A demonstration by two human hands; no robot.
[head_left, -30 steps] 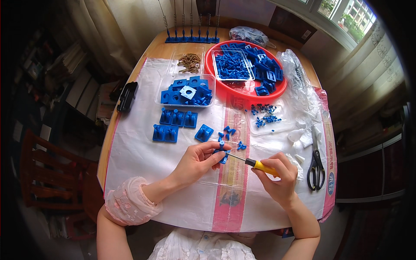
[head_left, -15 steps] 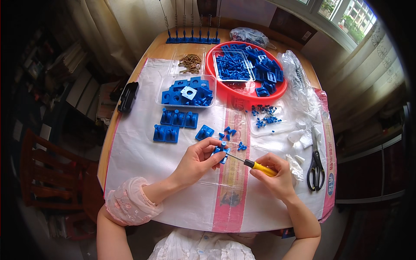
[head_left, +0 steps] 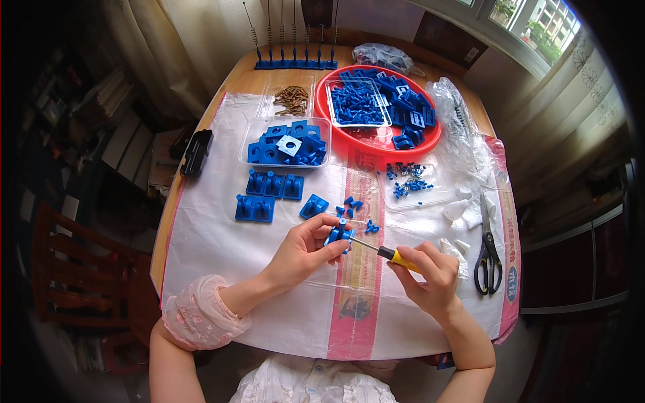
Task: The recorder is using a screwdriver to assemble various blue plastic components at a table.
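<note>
Between the thumb and fingers of my left hand (head_left: 304,252) is a small blue plastic part (head_left: 340,234) with a square base and an upright peg. My right hand (head_left: 431,277) is closed round the yellow and black handle of a screwdriver (head_left: 396,257). Its metal shaft runs leftward, and the tip meets the right side of the blue part; the exact contact is too small to make out. Just beyond my left hand, a similar blue piece (head_left: 314,206) rests on the white sheet. A few loose blue bits (head_left: 371,227) lie close to the screwdriver shaft.
Several finished-looking blue pieces (head_left: 254,208) stand in rows at left. Behind them are a clear box of blue plates (head_left: 251,142), brass-coloured screws (head_left: 291,101) and a red basin (head_left: 440,134) of blue parts. Black scissors (head_left: 488,263) lie at right, near crumpled clear plastic (head_left: 457,124).
The fingers of my right hand have shifted on the screwdriver handle, covering more of it. The blue part in my left hand has moved slightly left. The whole view has shifted a little.
</note>
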